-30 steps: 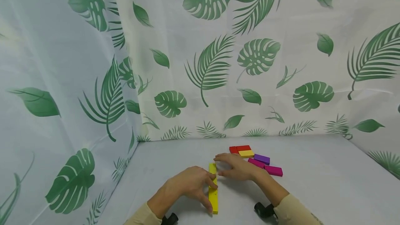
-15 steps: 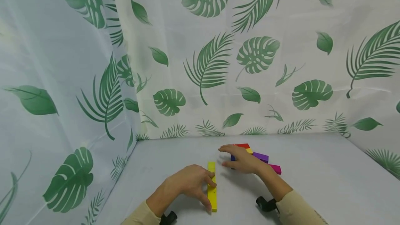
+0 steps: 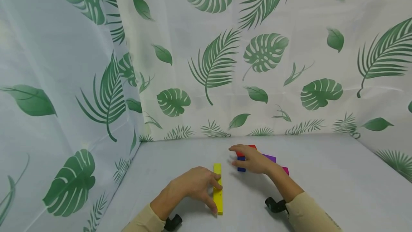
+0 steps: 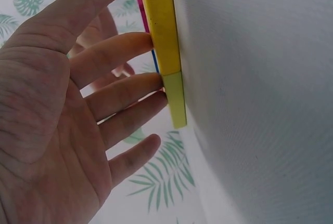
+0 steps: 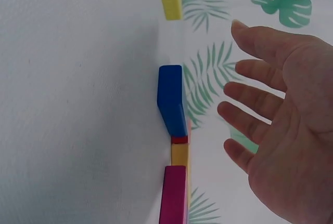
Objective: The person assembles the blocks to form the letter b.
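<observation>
Two yellow blocks [image 3: 217, 203] lie end to end in a straight row on the table; one looks lighter in the left wrist view. My left hand [image 3: 197, 184] is over the row, its thumb near the close end and its fairly straight fingertips touching the blocks [image 4: 162, 21]. To the right, my right hand [image 3: 252, 160] hovers with spread, relaxed fingers and holds nothing. Below it is a blue block [image 5: 170, 91], partly covered by the hand in the head view. Red [image 3: 252, 146], purple [image 3: 269, 158] and magenta blocks [image 3: 285, 170] show around that hand.
An orange-yellow block [image 5: 180, 154] sits between the red and magenta ones in the right wrist view. Black devices [image 3: 173, 222] are on both wrists. A leaf-print curtain [image 3: 225, 63] rises behind the white table [image 3: 180, 153].
My right hand has moved away from the yellow row, to the right and slightly farther back, over the coloured blocks. The left hand stays on the row. The head view has tilted slightly.
</observation>
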Motion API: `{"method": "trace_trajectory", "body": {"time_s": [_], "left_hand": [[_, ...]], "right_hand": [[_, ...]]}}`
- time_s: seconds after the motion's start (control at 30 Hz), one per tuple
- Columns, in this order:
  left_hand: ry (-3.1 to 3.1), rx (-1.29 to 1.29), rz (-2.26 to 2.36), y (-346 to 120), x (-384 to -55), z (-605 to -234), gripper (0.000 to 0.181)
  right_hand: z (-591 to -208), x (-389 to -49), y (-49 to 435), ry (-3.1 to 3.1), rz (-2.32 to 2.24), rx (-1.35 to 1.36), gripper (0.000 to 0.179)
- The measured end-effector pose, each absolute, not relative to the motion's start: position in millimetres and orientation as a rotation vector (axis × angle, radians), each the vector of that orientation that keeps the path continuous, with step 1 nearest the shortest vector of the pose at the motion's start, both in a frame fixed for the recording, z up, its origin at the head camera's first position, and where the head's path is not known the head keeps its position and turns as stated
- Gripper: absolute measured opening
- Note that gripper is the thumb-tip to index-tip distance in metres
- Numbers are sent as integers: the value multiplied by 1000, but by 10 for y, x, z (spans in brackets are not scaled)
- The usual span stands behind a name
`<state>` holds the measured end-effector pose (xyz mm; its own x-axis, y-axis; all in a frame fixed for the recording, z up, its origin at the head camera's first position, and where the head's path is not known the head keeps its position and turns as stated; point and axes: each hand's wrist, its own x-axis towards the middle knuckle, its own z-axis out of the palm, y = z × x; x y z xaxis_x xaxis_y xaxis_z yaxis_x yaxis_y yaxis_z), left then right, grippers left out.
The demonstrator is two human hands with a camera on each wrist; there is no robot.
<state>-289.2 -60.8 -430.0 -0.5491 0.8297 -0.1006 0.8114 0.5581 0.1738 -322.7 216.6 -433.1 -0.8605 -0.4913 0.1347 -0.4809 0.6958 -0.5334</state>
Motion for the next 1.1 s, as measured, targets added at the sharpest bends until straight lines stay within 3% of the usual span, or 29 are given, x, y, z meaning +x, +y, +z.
{"method": "trace_trajectory", "body": {"time_s": [1.1], "left_hand": [[2645, 1233, 166, -631, -2866, -4242, 63]], "right_hand": [[-4329, -3221, 2233, 2885, -789, -485, 61]]}}
